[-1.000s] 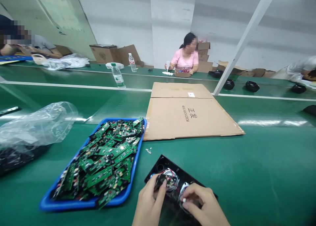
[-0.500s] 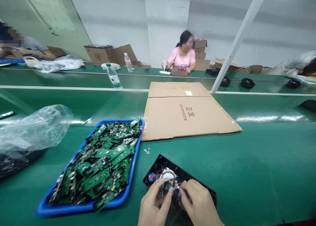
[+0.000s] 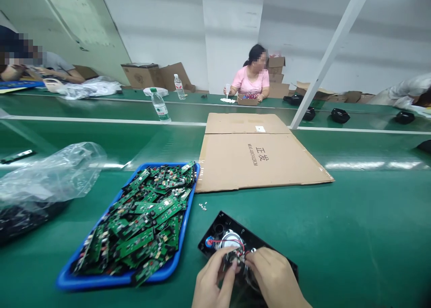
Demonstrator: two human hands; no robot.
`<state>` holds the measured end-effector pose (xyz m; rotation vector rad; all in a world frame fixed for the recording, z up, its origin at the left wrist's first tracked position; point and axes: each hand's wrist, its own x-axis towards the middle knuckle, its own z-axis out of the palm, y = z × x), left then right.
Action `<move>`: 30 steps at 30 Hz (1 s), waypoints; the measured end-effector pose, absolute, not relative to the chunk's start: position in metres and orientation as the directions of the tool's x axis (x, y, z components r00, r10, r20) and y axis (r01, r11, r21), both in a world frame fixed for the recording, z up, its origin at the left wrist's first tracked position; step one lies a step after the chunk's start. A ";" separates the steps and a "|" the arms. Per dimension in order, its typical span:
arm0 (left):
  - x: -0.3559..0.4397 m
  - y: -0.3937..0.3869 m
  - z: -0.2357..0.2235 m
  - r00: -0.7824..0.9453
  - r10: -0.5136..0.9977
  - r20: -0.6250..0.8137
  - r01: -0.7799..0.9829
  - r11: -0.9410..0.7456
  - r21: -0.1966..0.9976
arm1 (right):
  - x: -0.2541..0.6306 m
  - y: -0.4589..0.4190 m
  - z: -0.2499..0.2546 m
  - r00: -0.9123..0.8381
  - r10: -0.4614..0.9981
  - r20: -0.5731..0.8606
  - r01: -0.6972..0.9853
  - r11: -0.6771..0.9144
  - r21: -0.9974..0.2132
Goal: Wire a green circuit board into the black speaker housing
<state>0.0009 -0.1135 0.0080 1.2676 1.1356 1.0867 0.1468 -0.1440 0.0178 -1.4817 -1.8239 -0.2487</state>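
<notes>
A black plastic panel (image 3: 218, 229) with a round silver speaker (image 3: 231, 240) and a red wire lies on the green table at the bottom centre. My left hand (image 3: 212, 283) and my right hand (image 3: 274, 279) meet over the panel's middle, fingertips pinching a small green circuit board (image 3: 235, 257) between them. The board is mostly hidden by my fingers. A blue tray (image 3: 186, 211) heaped with several green circuit boards stands just left of the panel.
A flattened cardboard sheet (image 3: 256, 157) lies beyond the panel. A clear plastic bag (image 3: 50, 173) over dark parts sits at the left. A few small white bits (image 3: 203, 205) lie by the tray. Water bottles (image 3: 160, 104) and other people working are along the far benches.
My hands have drawn together over the panel's middle, and the small board went from the left hand above the speaker down between both hands. The red wire now shows over the speaker.
</notes>
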 end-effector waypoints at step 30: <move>0.003 -0.117 0.003 0.054 0.971 0.232 0.181 -0.238 0.954 | 0.166 -0.145 0.044 -0.130 0.901 0.415 0.832 0.326 -0.448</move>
